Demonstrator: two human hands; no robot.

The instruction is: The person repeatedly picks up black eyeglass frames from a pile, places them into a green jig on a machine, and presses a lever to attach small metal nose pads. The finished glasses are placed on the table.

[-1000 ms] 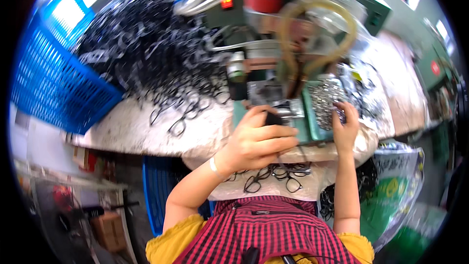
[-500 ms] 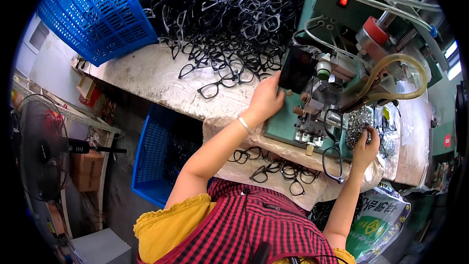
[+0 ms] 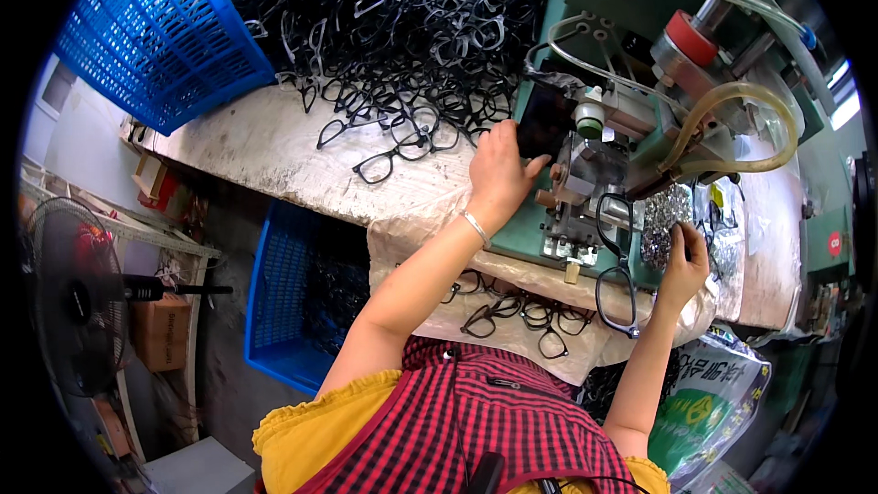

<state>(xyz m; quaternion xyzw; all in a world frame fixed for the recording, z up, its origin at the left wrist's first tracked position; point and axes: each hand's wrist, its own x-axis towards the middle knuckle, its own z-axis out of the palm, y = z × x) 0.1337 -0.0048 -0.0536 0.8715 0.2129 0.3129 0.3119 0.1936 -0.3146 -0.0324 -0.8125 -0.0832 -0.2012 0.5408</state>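
black eyeglass frame (image 3: 624,262), lettered sack (image 3: 706,405), printed carton (image 3: 157,334)

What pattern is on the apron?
The apron has red and black checks, seen best in the head view, low in the middle.

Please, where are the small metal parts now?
The metal parts lie right of centre in the head view, beside the machine, just above the right hand.

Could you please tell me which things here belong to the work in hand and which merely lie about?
Apparently in use:
green machine, by the left hand;
spectacle frame at its front;
small metal parts, by the right hand;
probably the heaped dark frames.

Apparently lying about:
fan;
cardboard box;
plastic sack.
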